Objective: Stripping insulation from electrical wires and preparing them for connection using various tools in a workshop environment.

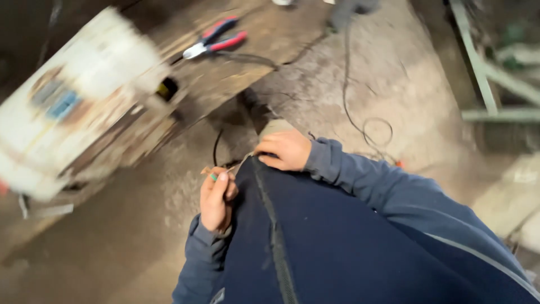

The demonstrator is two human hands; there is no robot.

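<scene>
My left hand (216, 197) pinches a thin wire (216, 175) with a green and tan end, just left of my dark blue jacket (337, 247). A black wire (216, 147) curves up from that spot. My right hand (284, 149) sits a little higher, fingers curled against the jacket's top edge beside a beige knee (277, 126). A pale strand runs from the left hand toward it. Whether the right hand grips that strand is unclear.
Red and blue handled pliers (216, 38) lie on the cracked concrete floor (394, 73) at the top. A blurred, rusty white machine (79, 101) fills the left. A thin black cable (368, 129) loops on the floor at right, near a green metal frame (478, 67).
</scene>
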